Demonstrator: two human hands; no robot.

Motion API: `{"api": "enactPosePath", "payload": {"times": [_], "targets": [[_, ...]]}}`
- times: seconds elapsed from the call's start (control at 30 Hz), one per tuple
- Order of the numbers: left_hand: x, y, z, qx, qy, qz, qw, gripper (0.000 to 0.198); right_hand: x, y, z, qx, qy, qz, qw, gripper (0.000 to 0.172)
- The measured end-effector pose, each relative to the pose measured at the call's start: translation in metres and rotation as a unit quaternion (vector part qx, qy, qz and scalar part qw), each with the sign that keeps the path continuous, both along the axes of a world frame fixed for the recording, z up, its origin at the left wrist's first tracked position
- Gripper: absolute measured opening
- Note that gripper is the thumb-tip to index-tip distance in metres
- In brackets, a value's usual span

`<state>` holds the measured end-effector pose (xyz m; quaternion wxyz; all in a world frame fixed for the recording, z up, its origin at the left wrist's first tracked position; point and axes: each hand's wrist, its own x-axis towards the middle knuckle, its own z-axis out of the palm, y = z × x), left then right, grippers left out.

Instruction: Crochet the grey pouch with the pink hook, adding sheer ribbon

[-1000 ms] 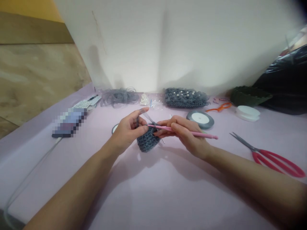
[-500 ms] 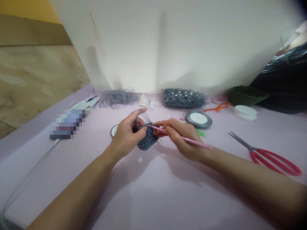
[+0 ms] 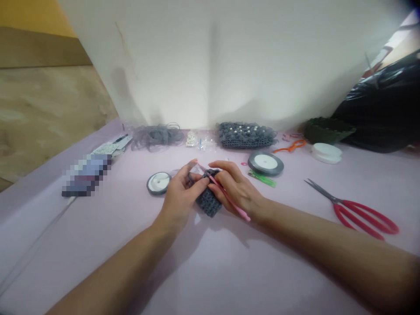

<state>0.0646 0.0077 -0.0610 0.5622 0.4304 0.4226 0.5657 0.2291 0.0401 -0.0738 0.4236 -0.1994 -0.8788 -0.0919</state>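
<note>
A small dark grey crochet piece (image 3: 210, 203) is pinched by my left hand (image 3: 183, 188), thumb on its near face. Grey ribbon passes by the left fingers. My right hand (image 3: 238, 188) is closed round a pink crochet hook (image 3: 233, 203), whose handle slants down to the right. The hook's front end reaches the upper edge of the crochet piece; its very tip is hard to make out. Just left of my left hand lies a small spool of grey ribbon (image 3: 159, 183).
At the back lie loose grey ribbon (image 3: 157, 135), bagged pearl beads (image 3: 191, 139) and a beaded crochet pouch (image 3: 246, 135). To the right are a ribbon spool (image 3: 265, 163), green clip (image 3: 262, 178), white spool (image 3: 326, 153) and red-handled scissors (image 3: 348, 205). A blurred phone-like object (image 3: 88, 174) lies left.
The pink hook has swung steeper, its handle now lower and closer to the crochet piece. My right hand has turned with it. The whole view has shifted slightly.
</note>
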Motion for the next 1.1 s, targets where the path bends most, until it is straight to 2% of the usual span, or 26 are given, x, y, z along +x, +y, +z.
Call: {"api": "enactPosePath", "payload": {"times": [0.07, 0.17, 0.23, 0.5, 0.63, 0.77, 0.87, 1.0, 1.1], "targets": [[-0.005, 0.003, 0.005, -0.053, -0.051, -0.063, 0.995, 0.057, 0.003, 0.001, 0.001, -0.009, 0.014, 0.028, 0.999, 0.004], [-0.019, 0.009, 0.012, -0.089, -0.06, -0.136, 0.985, 0.058, 0.007, 0.002, 0.004, -0.032, 0.021, 0.083, 0.996, 0.006], [-0.027, 0.012, 0.015, -0.085, -0.04, -0.141, 0.986, 0.059, 0.009, 0.002, 0.007, -0.047, 0.022, 0.102, 0.993, 0.007], [-0.042, 0.018, 0.021, -0.028, 0.059, -0.082, 0.994, 0.052, 0.012, 0.0, 0.016, -0.092, 0.027, 0.115, 0.989, 0.012], [-0.046, 0.021, 0.021, -0.014, 0.096, -0.078, 0.992, 0.045, 0.013, -0.002, 0.019, -0.166, 0.042, 0.131, 0.976, 0.013], [-0.05, 0.023, 0.017, 0.001, 0.123, -0.085, 0.989, 0.037, 0.012, -0.004, 0.024, -0.279, 0.083, 0.158, 0.944, 0.016], [-0.051, 0.024, 0.014, 0.008, 0.125, -0.11, 0.986, 0.037, 0.009, -0.008, 0.025, -0.336, 0.124, 0.157, 0.92, 0.019], [-0.044, 0.021, 0.012, -0.014, 0.079, -0.204, 0.976, 0.037, 0.001, -0.013, 0.019, -0.326, 0.16, 0.135, 0.922, 0.019], [-0.037, 0.019, 0.011, -0.051, 0.043, -0.239, 0.969, 0.035, -0.004, -0.016, 0.011, -0.348, 0.162, 0.108, 0.917, 0.019]]}}
